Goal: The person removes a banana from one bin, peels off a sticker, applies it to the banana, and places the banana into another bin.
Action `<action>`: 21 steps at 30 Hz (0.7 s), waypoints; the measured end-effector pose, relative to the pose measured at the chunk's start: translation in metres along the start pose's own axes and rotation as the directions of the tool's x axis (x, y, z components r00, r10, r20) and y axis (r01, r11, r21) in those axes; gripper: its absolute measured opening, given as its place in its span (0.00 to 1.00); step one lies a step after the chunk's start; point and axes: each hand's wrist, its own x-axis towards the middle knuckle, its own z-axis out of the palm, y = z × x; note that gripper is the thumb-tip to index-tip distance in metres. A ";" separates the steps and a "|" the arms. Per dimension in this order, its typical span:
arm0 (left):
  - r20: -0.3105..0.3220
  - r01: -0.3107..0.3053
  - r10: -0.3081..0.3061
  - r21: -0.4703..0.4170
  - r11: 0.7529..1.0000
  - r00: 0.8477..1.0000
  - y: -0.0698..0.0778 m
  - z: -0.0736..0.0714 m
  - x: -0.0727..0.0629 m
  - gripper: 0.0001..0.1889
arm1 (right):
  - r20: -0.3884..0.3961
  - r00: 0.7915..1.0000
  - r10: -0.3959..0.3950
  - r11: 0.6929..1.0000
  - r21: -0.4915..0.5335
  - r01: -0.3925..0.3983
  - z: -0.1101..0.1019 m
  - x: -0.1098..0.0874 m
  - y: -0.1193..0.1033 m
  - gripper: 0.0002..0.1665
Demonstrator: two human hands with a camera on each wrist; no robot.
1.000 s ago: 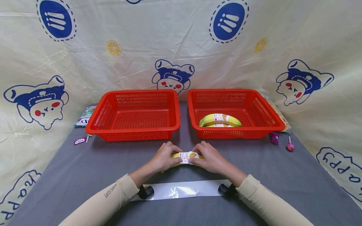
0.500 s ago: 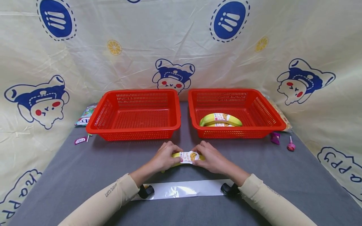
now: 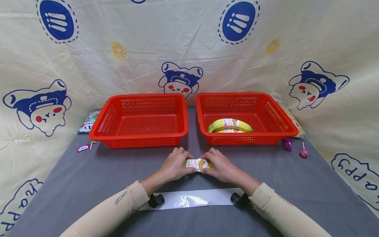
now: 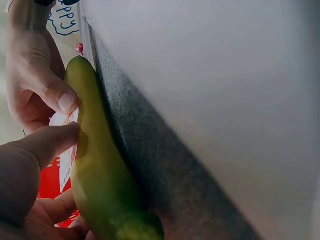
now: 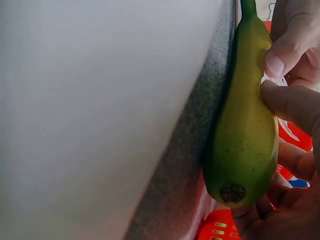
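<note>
A yellow-green banana point(image 4: 100, 160) lies crosswise between both hands, low over the grey cloth. Around its middle sits a white label point(image 3: 195, 163) printed with a banana picture. My left hand point(image 3: 177, 165) grips the stem half, its thumb on the label's near edge. Holding the blossom-end half is my right hand point(image 3: 219, 167), thumb likewise at the label's near edge. The two thumb tips are a short distance apart. In the right wrist view, the dark blossom tip point(image 5: 232, 193) points toward the camera. Fingertips behind the banana are mostly hidden in the head view.
A glossy white strip point(image 3: 195, 198) lies under the wrists. Behind stand a left red basket point(image 3: 139, 141) and a right red basket point(image 3: 242, 140), the latter containing labelled bananas point(image 3: 230, 125). Small sweets point(image 3: 84, 148), a lollipop point(image 3: 303, 152) and snack bags point(image 3: 89, 122) lie at the sides.
My left hand has slid right along the banana, its thumb now closer to the right thumb over the label. My right hand has barely moved.
</note>
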 end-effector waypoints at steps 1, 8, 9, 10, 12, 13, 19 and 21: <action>0.004 -0.004 0.004 0.003 1.000 1.000 0.000 0.000 -0.001 0.20 | -0.004 1.000 -0.004 1.000 -0.004 0.004 0.000 -0.001 0.000 0.24; 0.067 -0.042 0.045 -0.042 0.998 0.997 -0.008 -0.004 -0.004 0.21 | -0.018 1.000 -0.023 0.999 -0.028 0.022 0.000 -0.002 0.000 0.25; 0.077 -0.042 0.046 -0.057 0.997 0.996 -0.009 -0.004 -0.004 0.21 | -0.021 0.999 -0.024 0.999 -0.029 0.023 0.000 -0.002 0.000 0.24; 0.080 -0.047 0.052 -0.072 0.996 0.995 -0.010 -0.005 -0.005 0.22 | -0.022 1.000 -0.022 0.999 -0.029 0.021 0.000 -0.002 0.000 0.24; 0.084 -0.046 0.053 -0.086 0.995 0.995 -0.010 -0.006 -0.005 0.22 | -0.028 0.999 -0.017 0.999 -0.039 0.016 0.001 -0.001 -0.001 0.24; 0.082 -0.048 0.055 -0.086 0.995 0.995 -0.010 -0.006 -0.005 0.22 | -0.033 0.999 -0.014 0.999 -0.046 0.012 0.002 0.000 -0.002 0.24; 0.065 -0.059 0.065 -0.088 0.994 0.996 -0.009 -0.005 -0.004 0.22 | -0.075 0.997 0.014 0.991 -0.129 -0.024 0.007 0.008 -0.010 0.27; 0.065 -0.057 0.063 -0.092 0.994 0.996 -0.009 -0.005 -0.004 0.22 | -0.083 0.996 0.023 0.987 -0.154 -0.036 0.008 0.010 -0.013 0.28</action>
